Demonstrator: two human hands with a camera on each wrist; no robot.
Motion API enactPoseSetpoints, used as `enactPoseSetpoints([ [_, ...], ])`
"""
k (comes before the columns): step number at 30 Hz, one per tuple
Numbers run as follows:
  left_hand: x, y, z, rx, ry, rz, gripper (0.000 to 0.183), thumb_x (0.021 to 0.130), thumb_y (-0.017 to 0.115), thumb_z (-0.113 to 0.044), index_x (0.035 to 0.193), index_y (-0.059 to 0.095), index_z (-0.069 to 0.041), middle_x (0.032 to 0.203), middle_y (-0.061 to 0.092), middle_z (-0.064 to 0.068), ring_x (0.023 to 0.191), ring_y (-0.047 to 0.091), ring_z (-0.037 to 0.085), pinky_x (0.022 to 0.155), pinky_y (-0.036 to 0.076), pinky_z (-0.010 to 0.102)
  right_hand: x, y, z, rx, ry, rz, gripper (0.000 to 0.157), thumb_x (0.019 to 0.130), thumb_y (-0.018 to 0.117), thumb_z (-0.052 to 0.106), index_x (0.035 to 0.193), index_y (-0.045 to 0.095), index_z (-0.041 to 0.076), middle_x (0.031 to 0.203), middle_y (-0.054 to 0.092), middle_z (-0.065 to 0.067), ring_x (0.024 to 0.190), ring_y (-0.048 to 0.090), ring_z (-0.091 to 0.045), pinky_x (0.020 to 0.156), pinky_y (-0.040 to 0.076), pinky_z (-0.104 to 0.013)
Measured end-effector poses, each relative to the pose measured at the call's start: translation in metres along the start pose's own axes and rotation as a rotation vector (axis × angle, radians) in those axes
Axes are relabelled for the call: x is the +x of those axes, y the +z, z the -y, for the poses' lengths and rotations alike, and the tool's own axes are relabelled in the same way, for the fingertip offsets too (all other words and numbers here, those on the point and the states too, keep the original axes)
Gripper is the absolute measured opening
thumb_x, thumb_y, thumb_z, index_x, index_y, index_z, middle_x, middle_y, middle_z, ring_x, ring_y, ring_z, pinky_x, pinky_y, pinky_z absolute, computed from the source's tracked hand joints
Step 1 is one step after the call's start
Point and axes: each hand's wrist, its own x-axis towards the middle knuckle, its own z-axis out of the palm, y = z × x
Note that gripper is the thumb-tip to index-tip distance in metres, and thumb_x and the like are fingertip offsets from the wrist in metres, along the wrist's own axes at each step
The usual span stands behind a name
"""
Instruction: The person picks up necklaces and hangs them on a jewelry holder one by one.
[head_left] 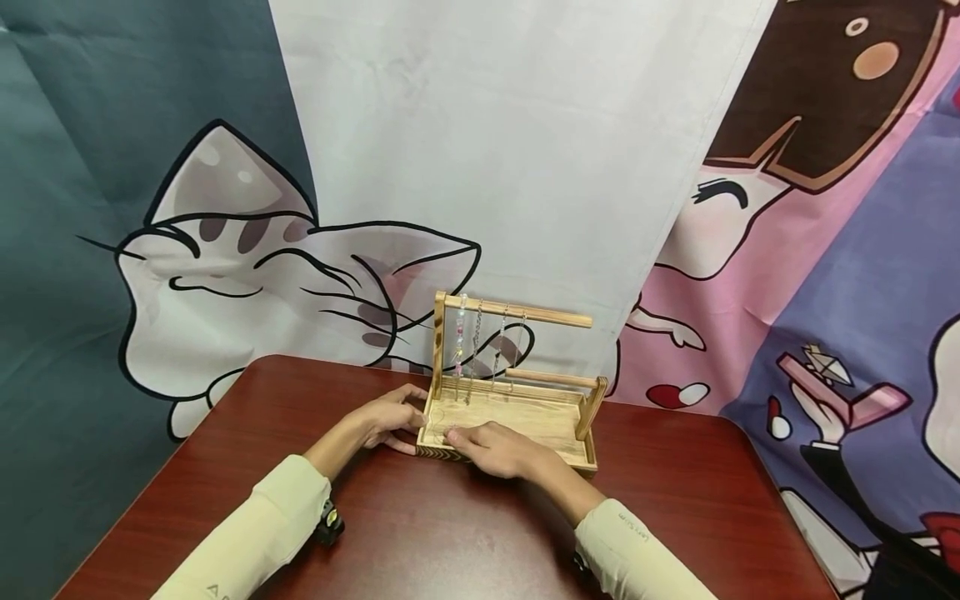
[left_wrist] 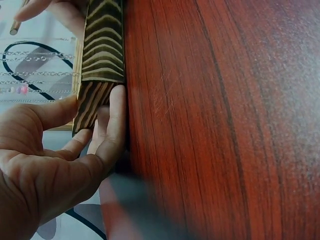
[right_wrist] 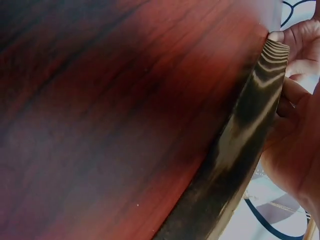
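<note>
A wooden jewelry stand [head_left: 438, 346] with a shallow tray [head_left: 543, 417] stands on the table. From its upper rail [head_left: 555, 314] hang a colored beaded strand [head_left: 460, 333] and several thin silver chains [head_left: 476, 342]. My left hand [head_left: 387, 419] holds the tray's left end. In the left wrist view, the left thumb [left_wrist: 60, 111] is at the rim and a finger [left_wrist: 117, 112] lies along the lower corner. Over the front wall [right_wrist: 240, 135], my right hand [head_left: 498, 450] reaches into the tray's left part. Its fingertips are beside a faint thin loop; whether they pinch it, I cannot tell.
The reddish-brown table [head_left: 435, 533] extends around the stand. A lower rail [head_left: 551, 378] joins the short right post [head_left: 592, 407]. Behind the table hangs a cloth [head_left: 525, 150] printed with cartoon figures. A small black device [head_left: 330, 523] sits at the left sleeve's cuff.
</note>
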Motion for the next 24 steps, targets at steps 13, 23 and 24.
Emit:
enactPoseSetpoints([
  [13, 0.001, 0.001, 0.002, -0.004, 0.002, -0.008, 0.06, 0.104, 0.061, 0.001, 0.16, 0.04, -0.004, 0.136, 0.068, 0.026, 0.11, 0.073, 0.031, 0.08, 0.073, 0.048, -0.016, -0.014, -0.001, -0.105, 0.16, 0.034, 0.078, 0.119, 0.02, 0.066, 0.163, 0.06, 0.016, 0.177, 0.049, -0.009, 0.167, 0.041, -0.044, 0.141, 0.032, -0.057],
  [23, 0.0, -0.001, 0.002, 0.0, 0.009, 0.004, 0.061, 0.105, 0.062, 0.0, 0.161, 0.039, -0.005, 0.139, 0.067, 0.027, 0.112, 0.073, 0.031, 0.082, 0.073, 0.049, -0.047, -0.04, -0.018, -0.125, 0.333, -0.023, 0.084, 0.119, 0.028, 0.065, 0.161, 0.059, -0.001, 0.163, 0.062, -0.025, 0.155, 0.055, -0.048, 0.132, 0.044, -0.062],
  [24, 0.0, -0.001, 0.002, -0.001, 0.009, 0.004, 0.061, 0.105, 0.062, 0.0, 0.161, 0.039, -0.005, 0.139, 0.067, 0.027, 0.111, 0.073, 0.031, 0.082, 0.073, 0.049, -0.051, -0.043, -0.021, -0.128, 0.341, -0.033, 0.084, 0.119, 0.03, 0.064, 0.158, 0.06, -0.004, 0.159, 0.065, -0.027, 0.152, 0.058, -0.048, 0.13, 0.046, -0.063],
])
